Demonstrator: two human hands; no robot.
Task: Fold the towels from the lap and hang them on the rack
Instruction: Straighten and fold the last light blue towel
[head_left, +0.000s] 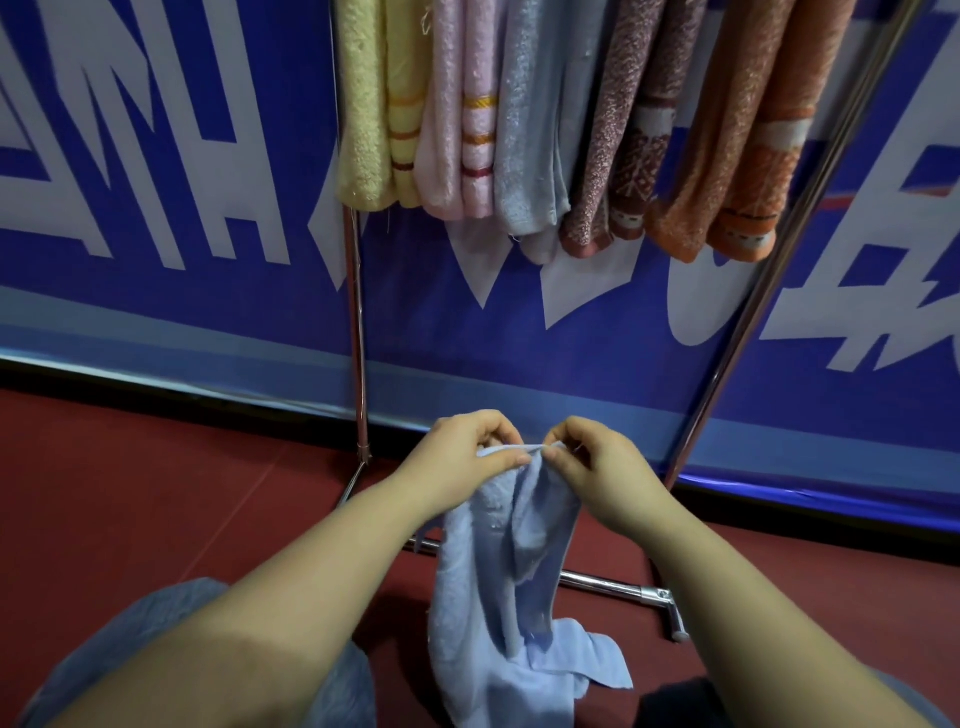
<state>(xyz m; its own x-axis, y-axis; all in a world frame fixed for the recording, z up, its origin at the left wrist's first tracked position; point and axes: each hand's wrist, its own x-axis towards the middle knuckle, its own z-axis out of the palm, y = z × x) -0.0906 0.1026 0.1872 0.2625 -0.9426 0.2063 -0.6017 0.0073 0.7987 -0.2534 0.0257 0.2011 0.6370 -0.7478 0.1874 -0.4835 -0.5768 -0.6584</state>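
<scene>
Both hands meet at the middle of the view, pinching the top edge of a light blue towel (498, 571). The left hand (462, 457) has its thumb and forefinger closed tight on the hem, the other fingers curled in behind the cloth. The right hand (597, 462) does the same just beside it, thumb and forefinger pressed together on the edge, the remaining fingers bent inward. The 2 pinch points are nearly touching, so the towel's upper edge is bunched between them.

From that grip the towel hangs down in loose vertical folds between the forearms. Its lower end is crumpled and spreads out low between the knees, where grey-blue trousers (156, 639) show at the left; whether it rests on the lap or the floor cannot be told.

Beyond the hands stands a chrome rack (358, 332), its uprights rising at left and right and its base bar lying on the dark red floor (130, 493). On it hang 5 folded towels side by side: yellow (374, 114), pink (457, 119), pale blue (535, 130), mauve speckled (623, 135) and orange (737, 140). A blue banner with white lettering (156, 156) fills the background.
</scene>
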